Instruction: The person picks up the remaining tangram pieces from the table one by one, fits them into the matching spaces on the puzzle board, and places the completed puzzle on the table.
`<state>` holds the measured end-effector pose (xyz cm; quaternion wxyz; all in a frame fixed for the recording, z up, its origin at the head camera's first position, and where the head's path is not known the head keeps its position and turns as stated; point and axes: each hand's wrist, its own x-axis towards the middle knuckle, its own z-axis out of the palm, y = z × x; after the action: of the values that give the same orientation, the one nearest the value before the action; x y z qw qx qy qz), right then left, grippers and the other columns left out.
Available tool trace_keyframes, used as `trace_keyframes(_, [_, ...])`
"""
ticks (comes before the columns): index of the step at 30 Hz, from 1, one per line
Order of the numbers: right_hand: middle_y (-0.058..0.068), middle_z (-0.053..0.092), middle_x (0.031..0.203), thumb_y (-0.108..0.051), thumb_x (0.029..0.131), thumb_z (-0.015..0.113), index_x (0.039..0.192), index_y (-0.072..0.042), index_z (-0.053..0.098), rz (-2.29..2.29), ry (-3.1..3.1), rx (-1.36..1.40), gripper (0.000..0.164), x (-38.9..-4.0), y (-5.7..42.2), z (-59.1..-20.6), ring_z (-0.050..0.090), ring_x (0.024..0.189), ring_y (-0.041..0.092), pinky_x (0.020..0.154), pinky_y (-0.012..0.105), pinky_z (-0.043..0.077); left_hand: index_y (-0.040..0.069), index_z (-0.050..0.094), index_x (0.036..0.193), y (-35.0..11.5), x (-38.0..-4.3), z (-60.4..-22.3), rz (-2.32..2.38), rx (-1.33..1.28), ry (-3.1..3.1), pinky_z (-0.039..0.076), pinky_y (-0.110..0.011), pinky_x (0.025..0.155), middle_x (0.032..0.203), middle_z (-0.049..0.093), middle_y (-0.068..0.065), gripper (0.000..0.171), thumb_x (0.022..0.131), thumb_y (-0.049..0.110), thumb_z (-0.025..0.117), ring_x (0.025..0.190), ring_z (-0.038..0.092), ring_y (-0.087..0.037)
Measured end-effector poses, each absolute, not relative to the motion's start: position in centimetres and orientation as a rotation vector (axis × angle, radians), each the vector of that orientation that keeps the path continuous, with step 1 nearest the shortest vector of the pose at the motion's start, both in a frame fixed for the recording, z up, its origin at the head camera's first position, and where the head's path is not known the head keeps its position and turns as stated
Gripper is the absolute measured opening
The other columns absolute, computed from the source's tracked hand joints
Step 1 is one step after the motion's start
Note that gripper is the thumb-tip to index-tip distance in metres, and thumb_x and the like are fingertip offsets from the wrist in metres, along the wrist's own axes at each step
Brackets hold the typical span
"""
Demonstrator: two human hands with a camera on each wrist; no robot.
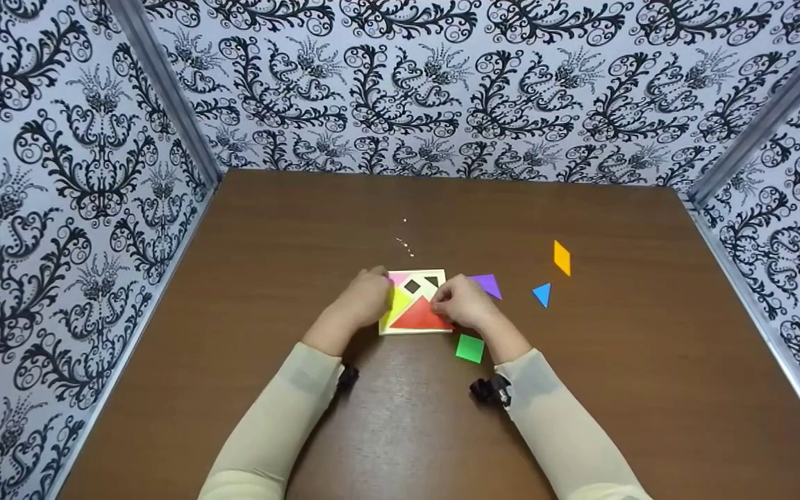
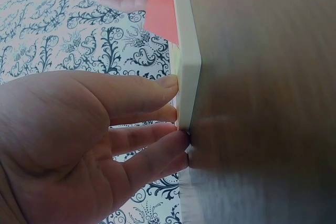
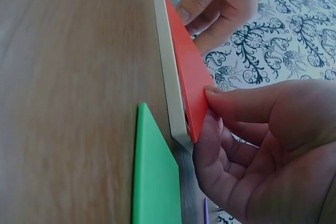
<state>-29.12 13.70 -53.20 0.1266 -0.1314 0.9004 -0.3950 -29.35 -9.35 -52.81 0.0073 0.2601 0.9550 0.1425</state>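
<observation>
A pale wooden tangram tray (image 1: pixel 414 332) lies on the table, holding a yellow piece (image 1: pixel 398 303) and a pink piece (image 1: pixel 398 276) on its left side. My left hand (image 1: pixel 365 295) grips the tray's left edge; in the left wrist view its thumb and fingertips meet the frame. With thumb and fingers, my right hand (image 1: pixel 464 300) pinches the right corner of a large red triangle (image 1: pixel 419 314). The right wrist view shows that red triangle (image 3: pixel 188 69) tilted, its held corner raised off the tray. Dark gaps show at the tray's upper right.
A green square (image 1: pixel 470 348) lies just below the right hand. Beyond that hand is a purple piece (image 1: pixel 487 285), partly covered. Farther right lie a blue triangle (image 1: pixel 543 294) and an orange parallelogram (image 1: pixel 562 258). Patterned walls (image 1: pixel 428 83) enclose the brown table (image 1: pixel 289 222).
</observation>
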Motion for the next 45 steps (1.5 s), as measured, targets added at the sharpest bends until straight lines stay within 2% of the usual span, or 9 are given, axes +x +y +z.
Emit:
trace_keyframes(4, [-0.006, 0.067, 0.064, -0.005, 0.086, 0.076, 0.080, -0.004, 0.083, -1.049, 2.711, -0.419, 0.009, -29.1, 13.4, -53.2, 0.055, 0.061, 0.007, 0.058, 0.022, 0.043, -0.004, 0.073, 0.077, -9.4, -29.3, -52.9, 0.442, 0.865, 3.006, 0.053, -0.061, 0.101, 0.111, 0.069, -0.025, 0.011, 0.087, -0.006, 0.067, 0.100, 0.069, -0.045])
trace_keyframes(11, [0.000, 0.074, 0.074, -0.007, 0.085, 0.078, 0.081, -0.006, 0.083, -0.975, 2.768, -0.406, 0.007, -29.3, 13.0, -53.3, 0.056, 0.067, 0.009, 0.063, 0.024, 0.046, -0.004, 0.073, 0.076, -9.2, -29.2, -52.9, 0.436, 0.881, 3.022, 0.055, -0.055, 0.093, 0.111, 0.069, -0.025, 0.012, 0.087, -0.006, 0.067, 0.097, 0.070, -0.044])
trace_keyframes(17, [-0.001, 0.071, 0.071, -0.007, 0.087, 0.077, 0.081, -0.006, 0.083, -0.976, 2.761, -0.386, 0.009, -29.4, 12.9, -53.2, 0.057, 0.067, 0.010, 0.062, 0.024, 0.046, -0.004, 0.073, 0.076, -9.0, -29.3, -53.0, 0.428, 0.869, 3.017, 0.055, -0.053, 0.090, 0.112, 0.069, -0.024, 0.012, 0.087, -0.005, 0.068, 0.098, 0.069, -0.043])
trace_keyframes(24, [0.001, 0.073, 0.074, -0.008, 0.088, 0.077, 0.081, -0.006, 0.083, -0.965, 2.778, -0.383, 0.009, -29.5, 12.8, -52.9, 0.058, 0.069, 0.011, 0.062, 0.024, 0.046, -0.004, 0.073, 0.078, -9.0, -29.5, -52.9, 0.399, 0.854, 3.005, 0.054, -0.055, 0.100, 0.114, 0.069, -0.023, 0.012, 0.088, -0.004, 0.067, 0.105, 0.068, -0.040])
trace_keyframes(27, [0.000, 0.074, 0.074, -0.009, 0.088, 0.078, 0.081, -0.007, 0.084, -0.956, 2.782, -0.391, 0.009, -29.5, 12.7, -52.9, 0.058, 0.069, 0.011, 0.063, 0.024, 0.046, -0.004, 0.073, 0.078, -9.1, -29.5, -52.9, 0.401, 0.852, 2.999, 0.054, -0.053, 0.099, 0.115, 0.070, -0.023, 0.012, 0.089, -0.004, 0.067, 0.106, 0.068, -0.040])
trace_keyframes(36, [-0.003, 0.072, 0.071, -0.010, 0.085, 0.079, 0.078, -0.008, 0.083, -0.941, 2.793, -0.390, 0.008, -29.3, 12.3, -52.8, 0.055, 0.067, 0.010, 0.061, 0.024, 0.043, -0.006, 0.075, 0.085, -9.1, -29.4, -52.7, 0.378, 0.817, 3.001, 0.049, -0.063, 0.111, 0.117, 0.070, -0.023, 0.012, 0.092, -0.002, 0.066, 0.114, 0.067, -0.039])
trace_keyframes(45, [-0.001, 0.073, 0.072, -0.011, 0.086, 0.080, 0.079, -0.008, 0.083, -0.939, 2.789, -0.382, 0.008, -29.2, 12.0, -52.9, 0.056, 0.064, 0.010, 0.059, 0.024, 0.045, -0.006, 0.074, 0.085, -9.3, -29.3, -52.7, 0.430, 0.799, 2.991, 0.050, -0.062, 0.110, 0.117, 0.069, -0.024, 0.010, 0.092, -0.003, 0.067, 0.111, 0.069, -0.041])
